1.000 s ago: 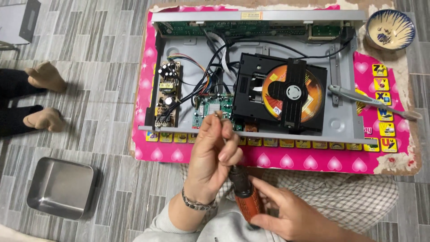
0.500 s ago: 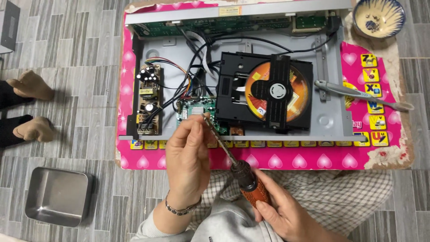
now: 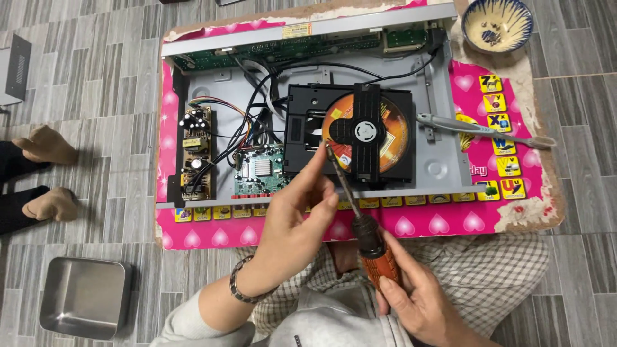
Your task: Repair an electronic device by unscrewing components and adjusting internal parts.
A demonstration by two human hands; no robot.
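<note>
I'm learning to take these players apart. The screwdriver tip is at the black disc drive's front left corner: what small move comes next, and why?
Probably seat the tip straight and turn. The right hand grips the screwdriver handle, the left hand fingers steady the shaft, and the tip sits at the disc drive corner. Whether a screw is there cannot be made out.

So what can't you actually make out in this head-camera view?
- Tip of the screwdriver: hidden behind the left hand fingers, at the edge of the black disc drive.
- Contents of the bowl: too small to tell; bowl cut by the top edge.
- Right hand: partly cut off by the bottom edge.
- Grey box: cut off by the left edge.
</note>
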